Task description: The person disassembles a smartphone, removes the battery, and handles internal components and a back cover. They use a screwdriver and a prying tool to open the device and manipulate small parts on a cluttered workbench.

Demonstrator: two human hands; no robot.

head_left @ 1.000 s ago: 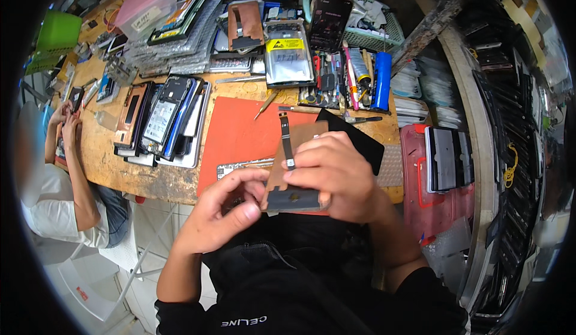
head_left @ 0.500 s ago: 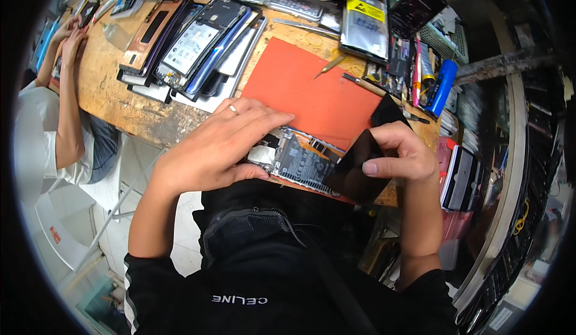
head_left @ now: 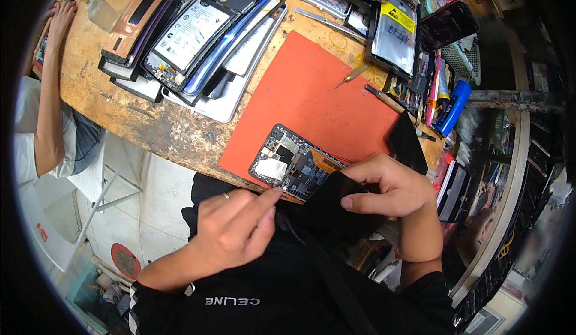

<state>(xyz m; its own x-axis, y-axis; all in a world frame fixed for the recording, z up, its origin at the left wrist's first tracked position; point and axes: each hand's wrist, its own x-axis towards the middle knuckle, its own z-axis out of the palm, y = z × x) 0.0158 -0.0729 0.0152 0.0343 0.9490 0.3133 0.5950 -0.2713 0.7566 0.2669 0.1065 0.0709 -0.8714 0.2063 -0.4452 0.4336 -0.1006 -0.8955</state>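
Head view, starting at the far left: a co-worker's hand [head_left: 59, 23] rests near the upper corner of a worn wooden bench [head_left: 84, 74], with a white chair [head_left: 90, 176] below it. A clear bottle [head_left: 103, 16] stands just right of that hand. Next come a copper-coloured phone shell [head_left: 139, 18] and, overlapping it, an opened handset with a white battery [head_left: 191, 38], both lying on a pile of other devices.

Further right, the person's left hand [head_left: 237, 227] has a ring on one finger, its forefinger stretched to the lower left edge of an opened phone [head_left: 285, 161] and its other fingers curled; whether its fingertips grip anything small, I cannot tell from this angle. The phone lies aslant at the near edge of an orange mat [head_left: 288, 77], its inner boards and a pale patch exposed. A black panel [head_left: 330, 197] covers the phone's right end, clamped between the thumb and fingers of the right hand [head_left: 396, 182].

Beyond the mat's middle lies a slim brass-coloured tool [head_left: 355, 74]. A black sheet [head_left: 409, 146] sits just beside the right hand. Near the right edge of the bench are a yellow-labelled package [head_left: 393, 41], a blue cylinder [head_left: 453, 108] and a dark phone [head_left: 450, 26] propped against a green basket [head_left: 472, 65].
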